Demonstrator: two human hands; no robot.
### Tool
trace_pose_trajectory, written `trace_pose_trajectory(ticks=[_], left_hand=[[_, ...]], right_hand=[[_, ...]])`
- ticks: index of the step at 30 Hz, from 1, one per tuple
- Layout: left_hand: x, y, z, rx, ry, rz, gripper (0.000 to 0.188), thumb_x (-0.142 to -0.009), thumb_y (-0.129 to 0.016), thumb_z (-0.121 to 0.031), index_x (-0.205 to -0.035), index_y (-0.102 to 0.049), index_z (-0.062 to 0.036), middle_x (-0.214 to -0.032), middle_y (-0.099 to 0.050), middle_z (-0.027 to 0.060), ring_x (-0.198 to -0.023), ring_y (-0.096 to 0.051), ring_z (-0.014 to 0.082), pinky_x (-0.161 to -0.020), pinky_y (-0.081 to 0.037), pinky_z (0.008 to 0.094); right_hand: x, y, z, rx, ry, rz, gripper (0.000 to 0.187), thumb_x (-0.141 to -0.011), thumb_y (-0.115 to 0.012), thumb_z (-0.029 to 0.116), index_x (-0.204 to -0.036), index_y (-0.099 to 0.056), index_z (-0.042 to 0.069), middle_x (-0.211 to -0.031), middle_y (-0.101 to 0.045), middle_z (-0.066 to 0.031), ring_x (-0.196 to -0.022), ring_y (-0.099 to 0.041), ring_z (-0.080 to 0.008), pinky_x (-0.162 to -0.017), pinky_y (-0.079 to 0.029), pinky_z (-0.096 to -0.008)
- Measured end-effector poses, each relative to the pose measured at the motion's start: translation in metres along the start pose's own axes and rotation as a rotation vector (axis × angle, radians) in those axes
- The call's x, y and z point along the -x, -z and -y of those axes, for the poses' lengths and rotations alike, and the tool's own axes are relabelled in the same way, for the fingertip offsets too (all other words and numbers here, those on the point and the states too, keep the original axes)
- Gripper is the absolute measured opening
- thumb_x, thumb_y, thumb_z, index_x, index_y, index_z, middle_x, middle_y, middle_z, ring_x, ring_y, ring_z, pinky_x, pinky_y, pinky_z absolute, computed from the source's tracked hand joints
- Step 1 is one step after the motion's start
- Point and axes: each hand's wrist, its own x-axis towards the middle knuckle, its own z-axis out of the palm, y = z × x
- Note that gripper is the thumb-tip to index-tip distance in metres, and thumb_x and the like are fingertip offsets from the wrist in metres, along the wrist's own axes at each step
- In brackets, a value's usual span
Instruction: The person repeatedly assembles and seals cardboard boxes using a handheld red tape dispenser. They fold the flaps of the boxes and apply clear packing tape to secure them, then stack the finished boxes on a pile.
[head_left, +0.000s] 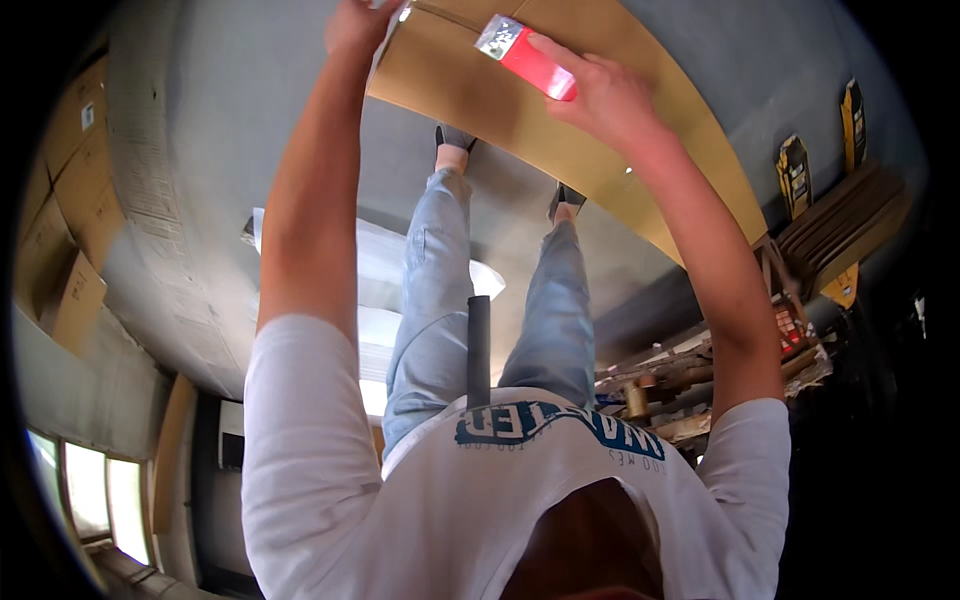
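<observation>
My right hand (612, 97) is closed around a red oblong thing (540, 64) with a shiny, silvery patterned end; its exact kind is unclear. It is over a large flat sheet of brown cardboard (465, 95), with the silvery end pointing up and left. At the top edge of the picture, my left hand (355, 28) is beside the cardboard's left corner. Its fingers are mostly cut off by the frame, so their grip does not show. A small whitish spot shows near those fingers, too little to name.
My feet stand on the grey floor (400, 140) by the cardboard's near edge. On the right are a stack of brown slats (840, 230), yellow-and-black packages (795, 178) and a cluttered low rack (690, 375). Cardboard boxes (85, 190) are piled at the far left. White sheeting (385, 250) lies behind my legs.
</observation>
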Motion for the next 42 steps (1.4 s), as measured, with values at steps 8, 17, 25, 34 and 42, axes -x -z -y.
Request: trace_pose_trajectory(ticks=[8, 17, 25, 34, 42], left_hand=[[0.064, 0.041, -0.154, -0.282, 0.08, 0.217, 0.06, -0.097, -0.043, -0.052, -0.121, -0.06, 0.0004, -0.116, -0.066, 0.0206, -0.108, -0.062, 0.0345, -0.098, -0.044, 0.0469], [0.073, 0.018, -0.152, -0.47, 0.109, -0.018, 0.071, -0.093, -0.024, -0.063, -0.116, -0.064, -0.0103, -0.113, -0.067, 0.0191, -0.108, -0.062, 0.0391, -0.092, -0.047, 0.0475], [0.088, -0.002, -0.134, -0.627, -0.386, -0.315, 0.064, -0.093, -0.038, -0.06, -0.126, -0.05, -0.0065, -0.123, -0.057, 0.0163, -0.12, -0.05, 0.0352, -0.105, -0.025, 0.0616], [0.382, -0.139, -0.227, -0.28, -1.204, 0.209, 0.083, -0.094, -0.038, -0.062, -0.152, -0.022, -0.0037, -0.159, -0.019, 0.0161, -0.147, -0.013, 0.0376, -0.114, -0.005, 0.0603], [0.384, -0.14, -0.224, -0.375, -1.272, 0.206, 0.088, -0.095, -0.03, -0.066, -0.153, -0.015, -0.0019, -0.16, -0.014, 0.0188, -0.147, -0.01, 0.0397, -0.115, -0.001, 0.0588]], right_hand=[[0.012, 0.035, 0.015, 0.011, -0.035, 0.11, 0.067, -0.085, -0.064, 0.03, -0.146, -0.038, 0.023, -0.104, -0.066, -0.0193, -0.088, -0.067, -0.0334, -0.079, -0.053, -0.0455], [0.171, -0.03, -0.149, 0.071, -0.094, -0.017, 0.075, -0.074, -0.069, 0.028, -0.144, -0.041, 0.036, -0.102, -0.066, -0.0097, -0.086, -0.067, -0.032, -0.075, -0.056, -0.0449], [0.305, -0.074, -0.275, 0.112, -0.254, -0.037, 0.07, -0.076, -0.068, 0.026, -0.141, -0.044, 0.038, -0.103, -0.068, -0.0057, -0.076, -0.068, -0.028, -0.066, -0.057, -0.0426], [0.316, -0.088, -0.296, 0.103, -0.223, 0.01, 0.072, -0.078, -0.07, 0.026, -0.142, -0.04, 0.04, -0.094, -0.068, -0.0095, -0.074, -0.069, -0.0285, -0.063, -0.055, -0.0439], [0.508, -0.1, -0.454, 0.158, -0.481, 0.304, 0.07, -0.084, -0.066, 0.04, -0.146, -0.035, 0.035, -0.115, -0.059, -0.0105, -0.093, -0.065, -0.0287, -0.076, -0.053, -0.0409]])
